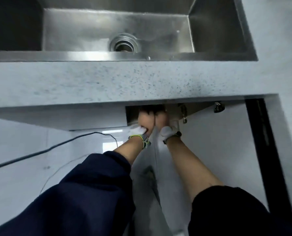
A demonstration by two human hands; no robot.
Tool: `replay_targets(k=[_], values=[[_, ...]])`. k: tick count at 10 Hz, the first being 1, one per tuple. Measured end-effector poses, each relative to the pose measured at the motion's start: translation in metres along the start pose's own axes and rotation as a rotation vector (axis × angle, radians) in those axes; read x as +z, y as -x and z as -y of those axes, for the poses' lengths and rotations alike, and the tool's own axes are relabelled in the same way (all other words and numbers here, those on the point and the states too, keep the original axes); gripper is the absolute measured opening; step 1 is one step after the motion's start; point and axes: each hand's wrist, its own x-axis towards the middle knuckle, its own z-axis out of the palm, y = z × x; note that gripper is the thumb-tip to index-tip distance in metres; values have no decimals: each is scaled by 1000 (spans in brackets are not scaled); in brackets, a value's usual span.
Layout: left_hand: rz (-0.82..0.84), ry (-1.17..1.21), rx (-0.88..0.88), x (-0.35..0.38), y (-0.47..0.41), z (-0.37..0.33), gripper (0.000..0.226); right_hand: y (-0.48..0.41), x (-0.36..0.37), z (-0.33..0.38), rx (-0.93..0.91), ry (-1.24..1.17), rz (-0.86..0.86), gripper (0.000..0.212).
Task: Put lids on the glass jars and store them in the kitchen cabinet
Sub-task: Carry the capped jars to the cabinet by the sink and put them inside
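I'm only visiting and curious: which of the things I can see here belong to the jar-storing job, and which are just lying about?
Part of the job: left hand and right hand, both reaching into the dark cabinet opening below; no jar shows.
Just there: stainless steel sink, speckled grey stone counter, thin black cable.

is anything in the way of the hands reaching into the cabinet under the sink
Nothing visible blocks it. The left hand and right hand are side by side in the cabinet opening, its door open. The counter edge hides their fingers and the inside.
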Motion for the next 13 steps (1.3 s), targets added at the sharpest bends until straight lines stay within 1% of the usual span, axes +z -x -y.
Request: replay_targets(k=[1, 2, 3, 4, 5, 6, 7, 8, 9, 10, 12, 13], values=[[-99, 98, 5, -44, 47, -11, 25, 47, 1, 24, -297, 595, 173, 23], [-108, 182, -35, -115, 103, -14, 11, 124, 24, 73, -134, 672, 502, 16], [-175, 195, -84, -171, 131, -15, 9, 171, 47, 112, -215, 820, 689, 21], [-296, 257, -50, -263, 165, -5, 21, 236, 96, 176, -304, 965, 1012, 21], [-381, 316, 23, -330, 183, 2, 10, 267, 138, 213, -375, 1013, 1163, 29], [-617, 373, 89, -455, 234, 19, 7, 348, 217, 269, -607, 982, 1302, 15], [-728, 361, 115, -527, 266, 33, 14, 400, 261, 303, -741, 893, 1332, 11], [-917, 265, 90, -637, 335, 72, 18, 501, 328, 334, -982, 869, 1431, 14], [-1028, 168, 53, -687, 370, 91, 14, 548, 358, 346, -1095, 841, 1448, 15], [-1220, 153, -5, -755, 428, 120, 12, 623, 402, 357, -1226, 810, 1517, 11], [-1408, 120, -58, -844, 489, 171, 9, 704, 478, 365, -1304, 746, 1621, 23], [-1487, 117, -91, -879, 503, 193, 10, 730, 511, 368, -1316, 732, 1673, 18]])
